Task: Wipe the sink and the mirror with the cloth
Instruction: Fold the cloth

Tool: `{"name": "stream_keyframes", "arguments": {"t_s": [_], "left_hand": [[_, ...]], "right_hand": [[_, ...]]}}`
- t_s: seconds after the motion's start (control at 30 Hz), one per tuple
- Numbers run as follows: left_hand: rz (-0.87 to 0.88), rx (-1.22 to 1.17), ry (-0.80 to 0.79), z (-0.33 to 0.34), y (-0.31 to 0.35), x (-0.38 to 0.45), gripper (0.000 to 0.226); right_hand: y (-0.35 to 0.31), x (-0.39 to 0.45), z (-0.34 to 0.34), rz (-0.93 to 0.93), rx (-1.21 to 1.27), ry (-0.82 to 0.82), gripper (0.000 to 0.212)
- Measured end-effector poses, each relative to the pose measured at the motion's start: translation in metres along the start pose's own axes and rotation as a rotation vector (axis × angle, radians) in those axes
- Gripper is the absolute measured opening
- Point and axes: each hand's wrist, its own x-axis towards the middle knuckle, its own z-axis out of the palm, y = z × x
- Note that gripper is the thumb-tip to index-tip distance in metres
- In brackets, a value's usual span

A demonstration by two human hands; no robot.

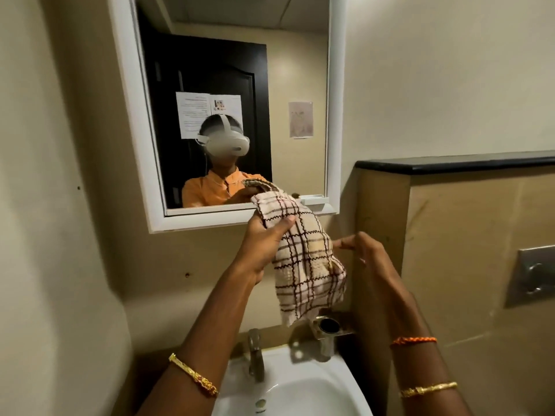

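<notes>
Below the mirror (234, 100), checked cloth (303, 259) in the left grip (264, 241), clamped at its top; right grip (365, 250) apart beside it.

A small bathroom is shown: a white-framed mirror (228, 115) is hung on a beige wall above a white washbasin (300, 391) with a metal tap (256, 354), and a steel flush plate (533, 274) is set beside it.

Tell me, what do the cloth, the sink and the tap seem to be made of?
Cloth: woven fabric, probably cotton; checked weave, hangs in soft folds.
Sink: glossy white, likely glazed ceramic; shows bright reflections.
Tap: metal, dull silvery finish with muted reflections.
</notes>
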Motion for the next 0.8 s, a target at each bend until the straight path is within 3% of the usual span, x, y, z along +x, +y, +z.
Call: {"name": "stream_keyframes", "arguments": {"t_s": [0.1, 0.2, 0.33, 0.43, 0.5, 0.6, 0.7, 0.8], "left_hand": [[-0.068, 0.020, -0.101, 0.024, -0.003, 0.010, 0.030], [-0.136, -0.006, -0.209, 0.047, -0.002, 0.018, 0.030], [-0.247, -0.096, -0.300, 0.073, -0.015, 0.025, 0.025], [-0.282, -0.101, -0.291, 0.089, -0.031, 0.025, 0.030], [-0.298, -0.116, -0.262, 0.095, -0.040, 0.024, 0.037], [-0.329, -0.171, -0.233, 0.101, -0.046, 0.021, 0.038], [-0.314, -0.146, -0.137, 0.107, -0.049, 0.019, 0.046], [-0.281, -0.098, -0.080, 0.120, -0.048, 0.013, 0.048]], "right_hand": [[-0.001, -0.001, -0.025, 0.084, 0.003, -0.196, 0.046], [0.008, -0.011, -0.046, 0.203, 0.223, -0.436, 0.067], [0.047, -0.030, -0.068, 0.367, 0.673, -0.499, 0.066], [0.060, -0.035, -0.084, 0.381, 0.826, -0.544, 0.069], [0.054, -0.031, -0.097, 0.282, 0.842, -0.463, 0.068], [0.042, -0.017, -0.120, 0.125, 0.580, -0.145, 0.078], [0.037, -0.014, -0.135, 0.267, 0.187, 0.031, 0.074], [0.034, -0.029, -0.142, 0.375, -0.159, 0.253, 0.091]]}}
